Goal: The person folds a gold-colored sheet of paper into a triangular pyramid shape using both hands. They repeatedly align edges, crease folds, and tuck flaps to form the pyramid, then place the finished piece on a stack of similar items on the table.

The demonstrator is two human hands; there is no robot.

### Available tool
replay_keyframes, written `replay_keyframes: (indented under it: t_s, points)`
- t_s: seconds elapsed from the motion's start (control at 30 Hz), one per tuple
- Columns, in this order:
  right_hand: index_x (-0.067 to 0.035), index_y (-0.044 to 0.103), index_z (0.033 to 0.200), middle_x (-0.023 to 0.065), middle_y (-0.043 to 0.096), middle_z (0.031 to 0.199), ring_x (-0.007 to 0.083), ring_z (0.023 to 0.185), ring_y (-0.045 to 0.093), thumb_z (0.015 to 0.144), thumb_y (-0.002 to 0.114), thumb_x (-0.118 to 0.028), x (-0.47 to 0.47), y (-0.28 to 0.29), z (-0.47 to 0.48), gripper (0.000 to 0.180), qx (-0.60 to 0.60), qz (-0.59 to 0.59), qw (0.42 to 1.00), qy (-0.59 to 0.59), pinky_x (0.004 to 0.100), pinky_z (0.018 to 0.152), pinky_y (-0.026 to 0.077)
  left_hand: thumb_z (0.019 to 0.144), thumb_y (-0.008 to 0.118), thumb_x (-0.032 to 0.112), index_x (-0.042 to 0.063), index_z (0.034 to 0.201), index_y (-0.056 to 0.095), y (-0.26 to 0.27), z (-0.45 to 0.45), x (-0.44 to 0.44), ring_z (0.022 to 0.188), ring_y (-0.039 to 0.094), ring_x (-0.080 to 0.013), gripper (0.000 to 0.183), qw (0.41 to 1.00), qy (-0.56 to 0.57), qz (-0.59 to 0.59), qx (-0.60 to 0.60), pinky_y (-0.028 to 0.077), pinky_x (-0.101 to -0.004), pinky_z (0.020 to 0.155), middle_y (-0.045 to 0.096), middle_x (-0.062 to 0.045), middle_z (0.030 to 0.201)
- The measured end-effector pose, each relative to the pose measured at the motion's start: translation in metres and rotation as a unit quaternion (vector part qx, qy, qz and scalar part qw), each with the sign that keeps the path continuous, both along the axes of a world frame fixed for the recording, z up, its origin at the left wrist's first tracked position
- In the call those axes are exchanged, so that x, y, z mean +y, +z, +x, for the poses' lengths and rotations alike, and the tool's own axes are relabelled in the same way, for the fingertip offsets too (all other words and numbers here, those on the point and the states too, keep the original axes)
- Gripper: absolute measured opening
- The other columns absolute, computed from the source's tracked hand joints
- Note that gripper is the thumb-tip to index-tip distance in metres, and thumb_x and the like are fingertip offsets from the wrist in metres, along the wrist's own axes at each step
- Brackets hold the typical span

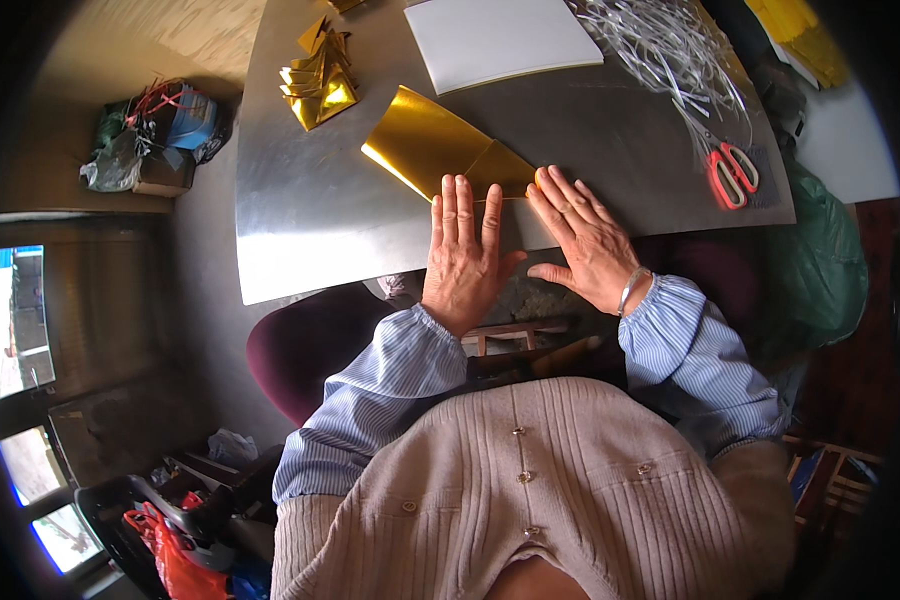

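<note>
A sheet of shiny gold foil paper (pixel 439 146), folded over at its right part, lies on the grey metal tabletop (pixel 315 217). Flat on its near edge rest the fingers of my left hand (pixel 463 251), spread and palm down. My right hand (pixel 586 238) lies palm down with its fingertips at the paper's right corner. Neither hand grips anything. Folded gold paper pieces (pixel 320 86) stand nested together at the far left. Beyond the gold sheet is a stack of white-faced paper (pixel 502 41).
Scissors with red handles (pixel 731 176) lie at the right, beside a bundle of silvery plastic strips (pixel 664 52). A green plastic bag (pixel 821 259) hangs off the table's right side. Boxes and bags (pixel 154 139) stand beyond the left edge. A low wooden stool (pixel 510 337) shows below.
</note>
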State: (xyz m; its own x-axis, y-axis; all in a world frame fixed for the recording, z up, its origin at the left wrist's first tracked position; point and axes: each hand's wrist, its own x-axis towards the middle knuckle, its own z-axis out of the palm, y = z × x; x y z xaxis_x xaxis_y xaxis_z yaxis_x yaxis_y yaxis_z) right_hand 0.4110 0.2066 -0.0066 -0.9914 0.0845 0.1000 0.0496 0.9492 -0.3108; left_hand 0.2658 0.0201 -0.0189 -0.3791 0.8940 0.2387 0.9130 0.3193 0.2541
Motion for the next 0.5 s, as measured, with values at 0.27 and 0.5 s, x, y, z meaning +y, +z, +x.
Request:
replay_keyframes:
  t_s: [0.27,0.5]
  points:
    - [0.005,0.037,0.163,0.0263,0.038,0.169,0.0366,0.162,0.029,0.092,0.075,-0.059,-0.030,0.021,-0.012,0.103,-0.024,0.116,0.992,-0.038,0.0542,0.135,0.013,0.094,0.077,0.043,0.026,0.166,0.043,0.003,-0.019,-0.011,0.160,0.023,-0.0536,0.081,0.999,-0.048,0.021,0.006,0.028,-0.0625,0.128,0.031,-0.035,0.167]
    - [-0.008,0.081,0.113,0.0052,0.078,0.119,0.0250,0.121,0.065,0.098,0.071,-0.027,0.016,0.059,-0.062,0.025,0.147,0.019,0.987,0.062,0.0435,0.109,0.049,0.093,0.079,0.022,0.013,0.140,0.067,0.018,-0.050,-0.021,0.158,0.038,-0.0373,0.049,0.990,-0.135,0.040,0.029,0.034,-0.0572,0.128,0.051,-0.019,0.159]
